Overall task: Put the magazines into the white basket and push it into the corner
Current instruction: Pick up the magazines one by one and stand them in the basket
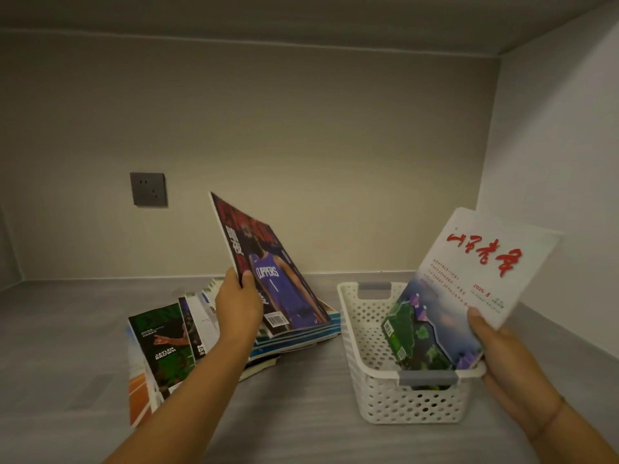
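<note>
The white perforated basket (378, 390) stands on the grey shelf at right. My right hand (502, 356) grips a white magazine with red lettering (469, 279) by its lower right edge; the magazine leans with its lower end inside the basket. My left hand (237, 306) holds a basketball magazine with a purple Clippers jersey (268, 269) by its left edge, tilted up off a messy pile of magazines (167, 343) left of the basket. A green-covered magazine (160, 336) lies on top of the pile's left side.
The shelf is a recess with a back wall, a side wall (552, 195) at right and a ceiling above. The right back corner lies behind the basket. A grey wall socket (148, 189) sits on the back wall at left.
</note>
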